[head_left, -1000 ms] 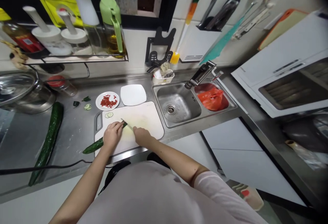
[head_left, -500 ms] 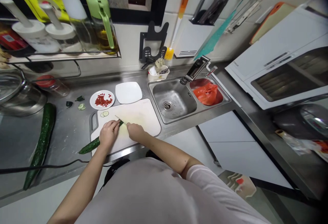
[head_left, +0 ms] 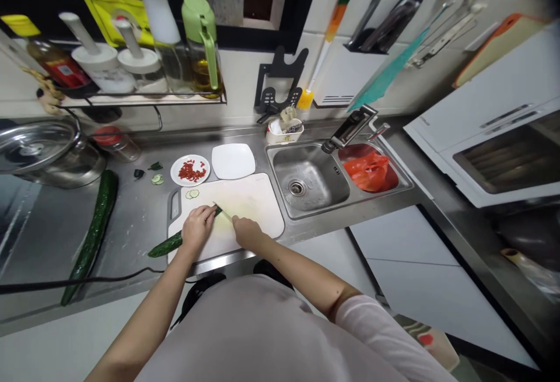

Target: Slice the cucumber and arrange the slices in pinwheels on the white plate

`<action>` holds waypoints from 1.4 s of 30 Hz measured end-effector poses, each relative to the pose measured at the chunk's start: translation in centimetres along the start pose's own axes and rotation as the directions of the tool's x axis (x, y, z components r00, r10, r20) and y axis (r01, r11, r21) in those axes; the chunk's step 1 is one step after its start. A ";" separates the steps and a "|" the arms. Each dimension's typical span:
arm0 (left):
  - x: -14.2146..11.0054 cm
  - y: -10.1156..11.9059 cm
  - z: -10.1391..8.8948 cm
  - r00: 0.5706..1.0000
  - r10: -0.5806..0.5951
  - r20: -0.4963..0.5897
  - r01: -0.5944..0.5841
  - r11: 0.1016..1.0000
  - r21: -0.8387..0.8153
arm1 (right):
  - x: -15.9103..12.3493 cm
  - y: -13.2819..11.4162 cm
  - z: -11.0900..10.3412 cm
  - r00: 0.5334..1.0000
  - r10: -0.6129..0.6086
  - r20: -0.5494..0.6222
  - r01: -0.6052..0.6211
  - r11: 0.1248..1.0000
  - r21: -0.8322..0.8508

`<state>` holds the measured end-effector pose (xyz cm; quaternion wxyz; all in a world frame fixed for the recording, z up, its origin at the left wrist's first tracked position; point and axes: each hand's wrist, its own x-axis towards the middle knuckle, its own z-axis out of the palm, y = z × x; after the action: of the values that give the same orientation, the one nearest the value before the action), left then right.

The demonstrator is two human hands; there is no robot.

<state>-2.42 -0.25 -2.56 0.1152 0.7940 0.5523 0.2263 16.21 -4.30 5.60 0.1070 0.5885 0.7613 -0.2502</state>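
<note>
On the white cutting board [head_left: 258, 207] lies a dark green cucumber [head_left: 165, 246], its near end sticking out past the board's left side. My left hand [head_left: 198, 227] is wrapped over the cucumber close to its cut end. In my right hand [head_left: 247, 232] is the handle of a knife [head_left: 224, 211], whose thin blade rests at the cut end, beside my left fingertips. A few pale cucumber slices [head_left: 192, 194] lie at the board's upper left. Behind the board stand a round plate [head_left: 176, 173] of chopped red pieces and a bare white square plate [head_left: 233, 161].
A whole cucumber [head_left: 94, 230] and a black cable [head_left: 109, 280] lie on the steel counter at left, near a lidded pot [head_left: 74, 163]. The sink [head_left: 301, 166] is right of the board, with a red plastic bag [head_left: 367, 172] in its smaller basin. Cucumber scraps [head_left: 156, 179] lie near the round plate.
The view has swung a little to the left, so everything sits further right in it. Both hands keep their hold on the cucumber and the knife, with little visible movement.
</note>
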 end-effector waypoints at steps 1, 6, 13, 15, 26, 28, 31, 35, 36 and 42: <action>0.0 0.1 0.0 1.000 -0.004 0.001 0.004 1.000 0.000 | 0.2 -0.1 0.0 1.000 0.006 0.003 -0.006 1.000 0.000; 0.0 0.2 -0.1 1.000 -0.022 -0.004 0.022 1.000 0.004 | 1.1 -0.5 -0.3 1.000 0.010 0.009 -0.010 1.000 0.008; 0.0 0.1 0.0 1.000 -0.027 0.006 0.027 1.000 -0.007 | 2.0 -0.6 -0.3 1.000 0.006 0.025 -0.007 1.000 0.014; 0.0 0.0 0.1 0.999 -0.035 0.006 0.035 0.999 -0.011 | 2.3 -0.8 -0.2 1.000 0.002 0.010 -0.002 1.000 0.019; 0.1 0.1 -0.1 0.999 -0.042 0.012 0.042 0.999 -0.025 | 2.5 -0.6 0.6 1.000 0.014 0.001 -0.014 1.000 0.023; 0.1 0.2 -0.1 0.999 -0.046 0.014 0.047 0.998 -0.029 | 2.4 -0.5 0.8 1.000 0.015 0.002 -0.015 1.000 0.011; 0.1 0.3 -0.2 0.998 -0.052 0.021 0.053 0.998 -0.037 | 2.4 -0.6 0.8 1.000 0.016 0.011 -0.016 1.000 0.003; 0.1 0.3 -0.2 0.997 -0.070 0.032 0.071 0.997 -0.039 | 2.3 -0.7 0.4 0.999 0.015 0.030 -0.015 1.000 0.004; 0.1 0.3 -0.2 0.997 -0.073 0.036 0.074 0.996 -0.039 | 2.3 -0.7 0.3 0.999 0.015 0.032 -0.016 1.000 0.008; 0.2 0.2 -0.3 0.996 -0.069 0.057 0.072 0.996 -0.050 | 2.8 -0.7 0.8 0.999 0.025 0.021 -0.025 0.999 0.038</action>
<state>-2.29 -0.19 -2.18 0.1588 0.7767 0.5707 0.2142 14.69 -2.50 3.80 0.1065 0.5973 0.7478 -0.2695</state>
